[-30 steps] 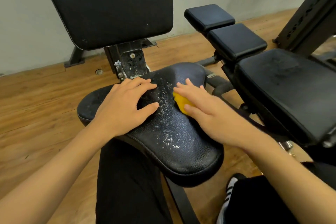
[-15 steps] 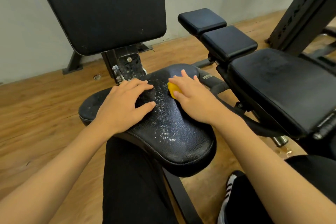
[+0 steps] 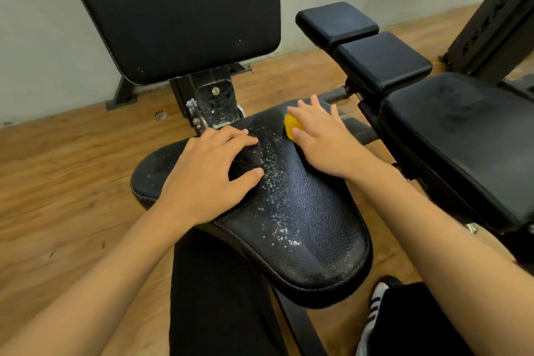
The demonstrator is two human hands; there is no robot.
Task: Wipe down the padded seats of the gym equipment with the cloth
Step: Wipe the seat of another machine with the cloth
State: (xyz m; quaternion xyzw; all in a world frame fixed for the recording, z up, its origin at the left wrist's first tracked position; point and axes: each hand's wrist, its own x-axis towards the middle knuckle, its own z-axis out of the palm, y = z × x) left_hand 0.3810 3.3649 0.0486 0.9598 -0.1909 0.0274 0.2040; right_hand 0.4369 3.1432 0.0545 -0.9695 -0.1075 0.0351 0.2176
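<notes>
The yellow cloth (image 3: 291, 126) is a small bunched lump at the far end of the black seat (image 3: 303, 225), just above the middle of the frame. The right hand (image 3: 323, 139) lies on top of it. Its fingers are straight and a little apart, pressing the cloth down onto the seat. Most of the cloth is hidden under that hand.

The left hand (image 3: 213, 173) rests flat on the left part of the same seat. Its fingers are close together and the thumb sticks out to the side. It holds nothing.

A line of white specks (image 3: 274, 170) runs down the middle of the seat, between the two hands. So I think this seat is only partly wiped. The side right of the specks looks shiny, and the left end looks dull.

The big back pad (image 3: 173, 9) at the top has a few white dots. The wide bench (image 3: 462, 139) on the right looks dusty. Two small pads (image 3: 381, 61) sit behind it. I think a lot is left to wipe.
</notes>
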